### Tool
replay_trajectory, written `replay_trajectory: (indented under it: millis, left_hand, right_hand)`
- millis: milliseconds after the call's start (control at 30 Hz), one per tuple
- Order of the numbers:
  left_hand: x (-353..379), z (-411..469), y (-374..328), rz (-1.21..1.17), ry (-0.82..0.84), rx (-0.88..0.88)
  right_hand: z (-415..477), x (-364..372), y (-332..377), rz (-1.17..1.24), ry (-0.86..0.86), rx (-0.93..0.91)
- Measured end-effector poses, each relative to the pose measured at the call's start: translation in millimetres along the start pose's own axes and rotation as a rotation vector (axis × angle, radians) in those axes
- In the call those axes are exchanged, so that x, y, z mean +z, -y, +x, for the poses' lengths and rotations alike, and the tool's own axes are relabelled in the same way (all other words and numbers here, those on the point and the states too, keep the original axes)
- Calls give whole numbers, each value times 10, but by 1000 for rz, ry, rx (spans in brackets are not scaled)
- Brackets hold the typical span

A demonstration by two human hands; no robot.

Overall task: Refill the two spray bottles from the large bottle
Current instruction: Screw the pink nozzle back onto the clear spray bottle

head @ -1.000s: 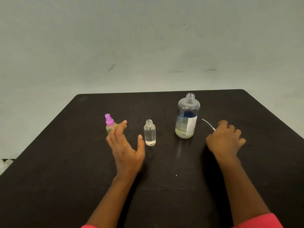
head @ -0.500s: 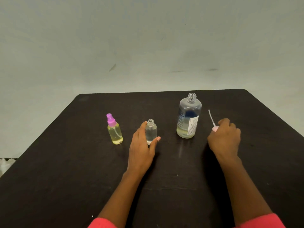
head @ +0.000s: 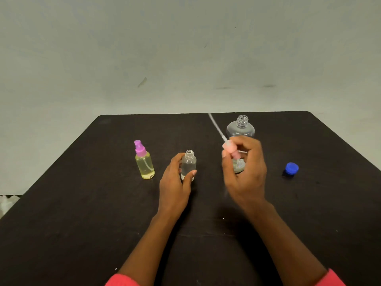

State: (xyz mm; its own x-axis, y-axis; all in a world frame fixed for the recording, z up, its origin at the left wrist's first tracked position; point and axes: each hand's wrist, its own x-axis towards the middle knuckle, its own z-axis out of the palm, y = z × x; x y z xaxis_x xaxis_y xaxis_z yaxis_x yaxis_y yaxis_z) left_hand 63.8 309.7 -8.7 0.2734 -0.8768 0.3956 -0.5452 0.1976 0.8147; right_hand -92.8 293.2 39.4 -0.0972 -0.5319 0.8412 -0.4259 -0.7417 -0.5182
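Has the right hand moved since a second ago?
Yes. The right hand, gripping the pink spray head, was right of the large bottle; it now covers that bottle's lower part, having shifted left toward the small open bottle.

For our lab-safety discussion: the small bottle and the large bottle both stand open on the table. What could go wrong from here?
1. The large bottle stands uncapped just behind the right hand; a careless swing might tip and spill it.
2. The thin tube on the pink spray head sticks out far; it may miss the narrow neck of the small bottle, which the left hand holds.
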Motion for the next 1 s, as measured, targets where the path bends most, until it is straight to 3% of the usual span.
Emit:
replay_trajectory:
  millis: [167, 600, 833, 1000]
  left_hand:
    - [-4, -8, 16, 10, 11, 27]
    - [-10, -27, 14, 20, -29, 53]
    - [-14, -55, -6, 73, 10, 122]
    - [-10, -92, -25, 72, 68, 163]
  right_hand:
    - [-74, 86, 25, 6, 142, -93]
    - [-41, 30, 55, 49, 44, -126]
    - [-96, 77, -10, 76, 141, -50]
    - [-173, 123, -30, 142, 261, 121]
